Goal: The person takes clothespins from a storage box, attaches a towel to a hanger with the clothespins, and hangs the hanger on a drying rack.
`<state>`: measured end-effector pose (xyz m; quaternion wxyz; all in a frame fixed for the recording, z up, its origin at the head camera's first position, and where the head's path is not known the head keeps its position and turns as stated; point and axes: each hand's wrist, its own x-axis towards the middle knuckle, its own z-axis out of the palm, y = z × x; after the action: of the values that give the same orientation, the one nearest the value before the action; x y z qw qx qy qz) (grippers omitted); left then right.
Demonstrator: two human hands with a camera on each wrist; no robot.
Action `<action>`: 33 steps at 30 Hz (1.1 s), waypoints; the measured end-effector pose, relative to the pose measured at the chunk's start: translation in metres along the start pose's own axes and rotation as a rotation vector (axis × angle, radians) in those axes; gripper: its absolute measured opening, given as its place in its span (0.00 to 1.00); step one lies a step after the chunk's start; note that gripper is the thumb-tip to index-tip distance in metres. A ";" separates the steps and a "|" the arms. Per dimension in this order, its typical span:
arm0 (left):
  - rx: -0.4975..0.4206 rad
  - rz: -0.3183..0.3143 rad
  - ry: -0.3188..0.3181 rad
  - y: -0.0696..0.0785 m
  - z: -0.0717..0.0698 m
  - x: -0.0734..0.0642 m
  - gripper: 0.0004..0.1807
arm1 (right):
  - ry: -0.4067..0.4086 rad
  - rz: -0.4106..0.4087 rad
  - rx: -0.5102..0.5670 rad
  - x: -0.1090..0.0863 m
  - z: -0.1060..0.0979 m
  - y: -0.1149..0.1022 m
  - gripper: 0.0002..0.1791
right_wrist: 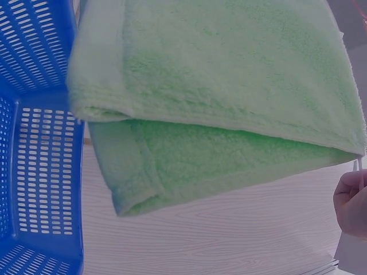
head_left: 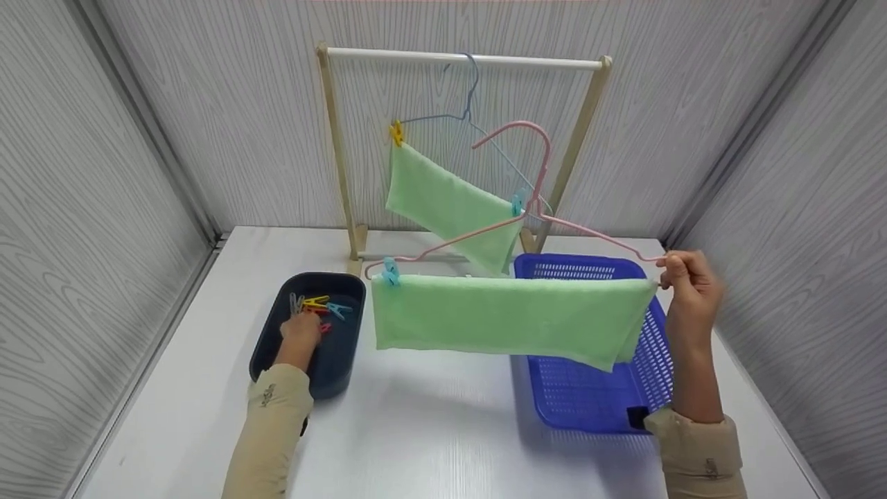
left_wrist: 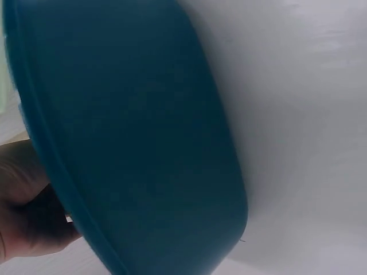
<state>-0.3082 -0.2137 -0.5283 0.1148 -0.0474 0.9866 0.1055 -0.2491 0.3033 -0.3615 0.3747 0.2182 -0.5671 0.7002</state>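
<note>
Gripping pink hanger (head_left: pixel 545 170) w/ R hand (head_left: pixel 693 291)

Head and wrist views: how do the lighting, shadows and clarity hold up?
Head: fairly even light, soft shadows on the table below the towel and along the basket's left side; left wrist: the tub's outer wall looks dark, the left hand partly shadowed, the table pale with a soft sheen; right wrist: the towel looks slightly washed out, its texture still readable.
</note>
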 end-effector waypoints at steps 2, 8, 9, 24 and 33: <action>0.019 0.014 0.001 0.001 0.004 0.000 0.10 | -0.002 0.003 -0.009 -0.001 0.000 0.001 0.09; -0.020 0.007 0.017 0.002 0.004 -0.001 0.10 | -0.012 0.012 -0.029 -0.003 -0.001 0.001 0.09; -0.060 -0.010 0.021 0.002 0.002 -0.002 0.11 | -0.011 0.012 -0.026 -0.003 -0.001 0.001 0.09; -0.624 0.044 0.248 -0.008 -0.024 -0.018 0.20 | -0.007 0.029 -0.046 -0.003 0.000 0.001 0.09; -1.048 0.202 0.293 0.002 -0.049 -0.037 0.28 | -0.011 0.004 -0.072 -0.001 0.002 0.002 0.09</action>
<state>-0.2836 -0.2195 -0.4729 -0.0734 -0.0175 0.8073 0.5854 -0.2500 0.3014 -0.3633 0.3780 0.2072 -0.5945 0.6788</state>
